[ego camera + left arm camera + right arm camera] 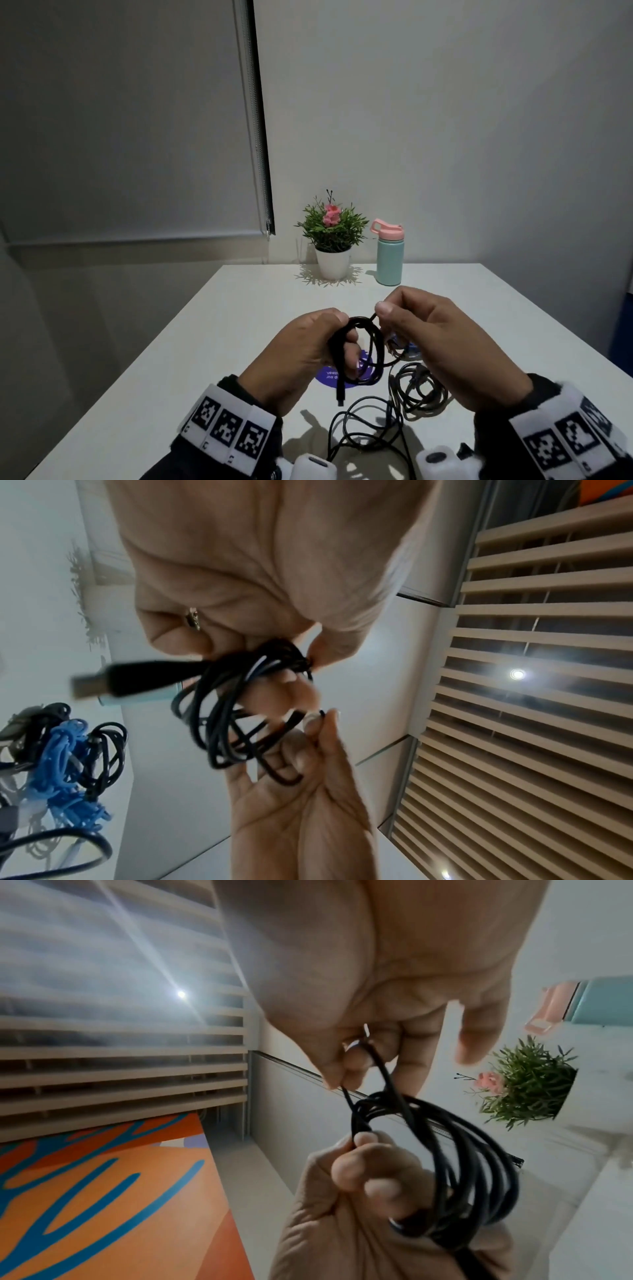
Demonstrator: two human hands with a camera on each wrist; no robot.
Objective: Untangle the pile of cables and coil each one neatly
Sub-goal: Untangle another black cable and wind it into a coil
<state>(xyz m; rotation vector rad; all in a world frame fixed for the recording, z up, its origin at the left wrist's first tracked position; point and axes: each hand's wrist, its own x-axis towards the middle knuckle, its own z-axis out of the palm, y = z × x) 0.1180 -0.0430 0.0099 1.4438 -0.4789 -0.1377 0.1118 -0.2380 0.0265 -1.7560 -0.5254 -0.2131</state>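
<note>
A black cable (368,346) is wound into several loops above the white table (212,342). My left hand (308,346) grips the bundle of loops (232,715), and the USB plug (92,685) sticks out below my fist (340,397). My right hand (424,329) pinches a strand of the same cable (373,1066) at the top of the coil, between thumb and forefinger. A tangled pile of black and grey cables (387,411) lies on the table under my hands. In the left wrist view a blue cable (65,764) sits in that pile.
A potted plant (332,236) and a teal bottle with a pink lid (388,253) stand at the table's far edge by the wall. A purple round sticker (329,377) lies on the table beneath the coil. A roller blind covers the window on the left.
</note>
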